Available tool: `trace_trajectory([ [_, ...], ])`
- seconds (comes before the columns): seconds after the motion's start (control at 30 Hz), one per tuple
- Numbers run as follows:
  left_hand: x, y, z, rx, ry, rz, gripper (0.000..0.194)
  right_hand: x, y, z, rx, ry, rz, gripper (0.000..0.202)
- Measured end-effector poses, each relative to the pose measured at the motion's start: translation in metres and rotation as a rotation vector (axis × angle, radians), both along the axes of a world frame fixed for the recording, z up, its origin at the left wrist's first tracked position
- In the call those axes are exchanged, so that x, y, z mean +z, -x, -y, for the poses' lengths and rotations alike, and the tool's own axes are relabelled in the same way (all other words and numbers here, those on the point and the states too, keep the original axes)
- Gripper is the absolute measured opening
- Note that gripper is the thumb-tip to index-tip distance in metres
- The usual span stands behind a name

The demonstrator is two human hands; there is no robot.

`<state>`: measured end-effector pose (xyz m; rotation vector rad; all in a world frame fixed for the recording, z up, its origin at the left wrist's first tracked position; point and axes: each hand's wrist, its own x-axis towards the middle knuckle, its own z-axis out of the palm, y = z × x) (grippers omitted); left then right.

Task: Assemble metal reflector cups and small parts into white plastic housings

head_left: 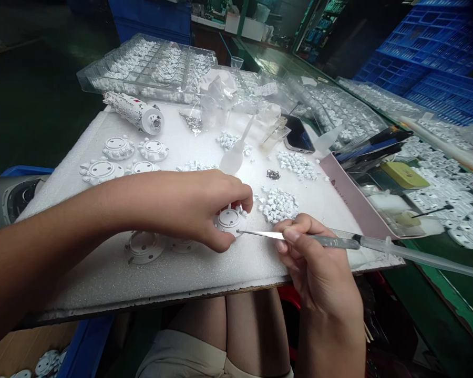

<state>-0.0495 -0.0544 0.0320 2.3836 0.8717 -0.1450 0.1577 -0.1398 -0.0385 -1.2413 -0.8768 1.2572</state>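
Note:
My left hand point(216, 205) reaches in from the left, its thumb and fingers closed around the edges of a round white part point(229, 218) on the foam board. Metal tweezers point(319, 240) lie between the closed thumb and fingers of my right hand point(317, 257), and their tip touches the right lower edge of that part. More round white parts point(144, 247) rest partly behind my left forearm, with others point(102, 169) at the board's left. Piles of small white pieces point(279, 205) and a small dark heap point(273, 174) sit beyond my hands.
Clear trays point(142, 65) of white pieces stand behind the foam board point(205, 268). A white cylinder point(136, 112), a plastic scoop point(233, 157) and a phone point(298, 134) lie on the board. At right is a pink box point(355, 202) with pens, beside stacked blue crates point(429, 58).

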Motion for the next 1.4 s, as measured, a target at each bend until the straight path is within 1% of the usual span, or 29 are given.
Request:
trace_trajectory([
  [0.43,-0.0006,0.0002,0.0002,0.002,-0.017,0.006,0.042,-0.0001,-0.0002,-0.0004,-0.029,0.009,-0.051,0.024],
  [0.8,-0.0018,0.0012,-0.0005,0.001,-0.006,0.007,0.043,0.0005,0.001,-0.0011,0.005,-0.012,0.008,0.027],
  [1.0,-0.0021,0.0002,-0.0004,0.004,-0.013,0.007,0.042,0.0005,-0.0001,-0.0003,-0.023,-0.001,-0.039,0.026],
  [1.27,-0.0014,0.0003,-0.0005,-0.001,-0.017,0.008,0.041,-0.0005,0.0012,-0.0001,-0.007,-0.005,-0.026,0.026],
  [1.4,-0.0017,0.0,-0.0005,-0.003,-0.018,0.007,0.039,-0.0002,0.0013,-0.0005,0.002,-0.008,-0.058,0.025],
])
